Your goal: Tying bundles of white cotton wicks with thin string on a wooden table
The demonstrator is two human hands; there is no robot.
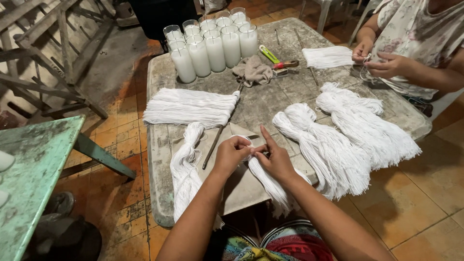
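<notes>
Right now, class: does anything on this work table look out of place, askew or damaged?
Mostly orderly. One white string bundle at the left hangs over the table edge, and the bundles at the right also overhang. A crumpled rag lies beside the glass candles.

The white string bundle point(267, 180) lay lengthwise on a flat grey board point(240, 186) at the table's near edge. Its top end was looped and pinched between the left hand point(232, 153) and right hand point(273, 158), both closed on it. From there the loose strands ran down past the right wrist and over the board's edge.
</notes>
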